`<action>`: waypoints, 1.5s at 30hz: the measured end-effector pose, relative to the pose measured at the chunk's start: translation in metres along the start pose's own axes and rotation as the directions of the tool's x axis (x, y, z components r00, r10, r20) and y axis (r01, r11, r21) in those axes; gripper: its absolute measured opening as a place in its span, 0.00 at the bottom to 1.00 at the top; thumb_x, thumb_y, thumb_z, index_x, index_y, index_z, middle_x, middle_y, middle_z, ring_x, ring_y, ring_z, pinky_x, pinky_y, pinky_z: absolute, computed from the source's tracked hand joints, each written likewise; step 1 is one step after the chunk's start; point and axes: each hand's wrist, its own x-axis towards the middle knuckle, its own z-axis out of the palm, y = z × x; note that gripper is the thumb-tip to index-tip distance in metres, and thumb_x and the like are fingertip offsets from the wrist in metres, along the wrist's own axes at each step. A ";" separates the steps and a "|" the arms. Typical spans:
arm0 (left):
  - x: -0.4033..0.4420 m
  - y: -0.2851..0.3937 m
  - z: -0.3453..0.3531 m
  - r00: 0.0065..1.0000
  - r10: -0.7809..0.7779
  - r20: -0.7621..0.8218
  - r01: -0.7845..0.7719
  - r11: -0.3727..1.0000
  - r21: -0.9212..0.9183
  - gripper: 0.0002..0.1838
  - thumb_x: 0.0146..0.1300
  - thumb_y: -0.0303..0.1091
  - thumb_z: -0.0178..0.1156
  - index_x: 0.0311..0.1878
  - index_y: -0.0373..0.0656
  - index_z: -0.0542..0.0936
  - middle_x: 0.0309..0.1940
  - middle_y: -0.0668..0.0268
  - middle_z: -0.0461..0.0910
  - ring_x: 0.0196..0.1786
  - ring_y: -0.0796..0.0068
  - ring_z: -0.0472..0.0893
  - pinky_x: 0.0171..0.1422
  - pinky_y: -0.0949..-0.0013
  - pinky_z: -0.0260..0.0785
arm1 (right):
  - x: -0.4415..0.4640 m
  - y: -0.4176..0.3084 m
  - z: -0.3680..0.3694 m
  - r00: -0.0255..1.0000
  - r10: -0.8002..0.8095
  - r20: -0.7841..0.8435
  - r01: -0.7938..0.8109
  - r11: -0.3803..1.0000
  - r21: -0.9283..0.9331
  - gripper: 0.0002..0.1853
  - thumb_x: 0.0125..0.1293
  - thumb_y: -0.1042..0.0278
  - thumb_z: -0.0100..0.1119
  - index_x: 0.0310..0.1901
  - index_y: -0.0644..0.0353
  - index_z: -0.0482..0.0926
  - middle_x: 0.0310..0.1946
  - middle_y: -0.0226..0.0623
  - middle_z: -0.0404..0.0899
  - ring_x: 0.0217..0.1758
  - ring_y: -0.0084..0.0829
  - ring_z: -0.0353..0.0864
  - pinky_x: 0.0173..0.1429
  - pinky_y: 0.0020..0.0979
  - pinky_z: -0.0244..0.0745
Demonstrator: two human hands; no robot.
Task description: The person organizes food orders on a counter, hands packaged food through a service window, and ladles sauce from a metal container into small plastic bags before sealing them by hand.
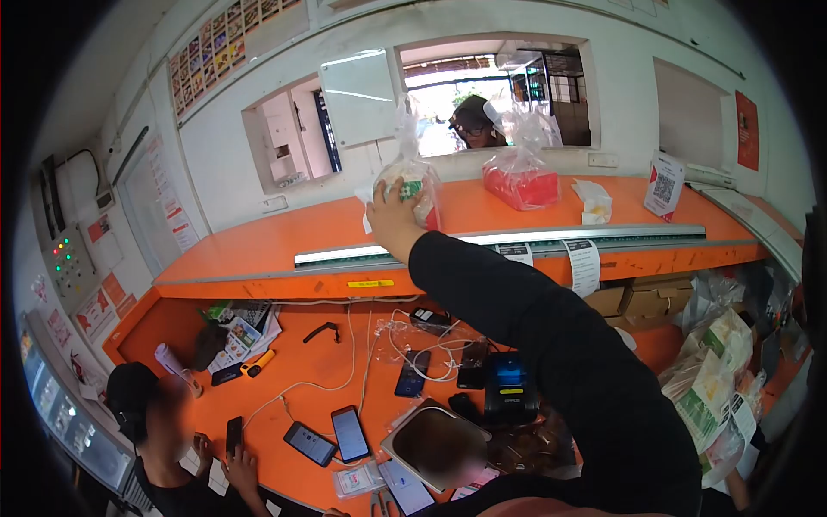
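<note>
My right hand (396, 220), at the end of a long black sleeve, reaches up to the orange counter and lies with its fingers over the near side of a clear knotted plastic bag (428, 196). Packed food with a green and white print shows inside that bag. A white paper slip (366, 211) sticks out beside the fingers. To the right stands a second clear tied bag (523, 185) holding a red box. My left hand is not seen; a scrap of skin at the bottom edge is too small to assign.
Phones (351, 433), cables and a black label printer (511, 388) crowd the lower orange desk. A co-worker (146, 431) sits at left, touching a phone (234, 436). Another person (474, 122) stands beyond the window. Filled bags (711, 396) are piled at right; a QR stand (664, 185) is on the counter.
</note>
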 end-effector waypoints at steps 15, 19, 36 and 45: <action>0.021 -0.123 0.187 0.670 0.135 0.730 -0.680 -0.281 0.677 0.14 0.51 0.32 0.60 0.23 0.43 0.62 0.19 0.71 0.61 0.16 0.84 0.61 0.18 0.81 0.54 | 0.045 0.108 0.060 0.920 0.124 0.371 -0.258 0.906 0.336 0.31 0.59 0.47 0.44 0.64 0.46 0.57 0.68 0.38 0.45 0.70 0.49 0.42 0.65 0.60 0.38; -0.021 -0.191 0.079 0.554 0.205 0.807 -0.720 -0.368 0.588 0.17 0.54 0.36 0.63 0.27 0.42 0.63 0.21 0.69 0.62 0.15 0.85 0.61 0.14 0.82 0.53 | 0.030 0.097 0.015 0.935 0.095 0.343 -0.233 0.891 0.389 0.40 0.55 0.38 0.49 0.67 0.36 0.46 0.68 0.54 0.34 0.69 0.61 0.36 0.65 0.60 0.42; -0.020 -0.337 0.066 0.565 -0.183 0.805 -0.768 -0.474 0.431 0.10 0.45 0.23 0.65 0.22 0.36 0.71 0.22 0.61 0.71 0.24 0.75 0.69 0.29 0.77 0.60 | -0.394 0.008 -0.206 0.875 -0.483 0.019 0.049 0.128 0.991 0.09 0.57 0.65 0.55 0.33 0.61 0.75 0.27 0.39 0.73 0.31 0.41 0.74 0.35 0.36 0.68; -0.055 -0.346 0.005 0.751 -0.099 0.653 -0.644 -0.325 0.692 0.09 0.52 0.25 0.60 0.25 0.35 0.69 0.23 0.63 0.65 0.18 0.77 0.65 0.24 0.75 0.60 | -0.460 0.057 -0.186 0.887 -0.387 0.252 -0.180 0.215 0.960 0.11 0.53 0.61 0.59 0.22 0.60 0.75 0.22 0.37 0.71 0.29 0.38 0.72 0.32 0.33 0.65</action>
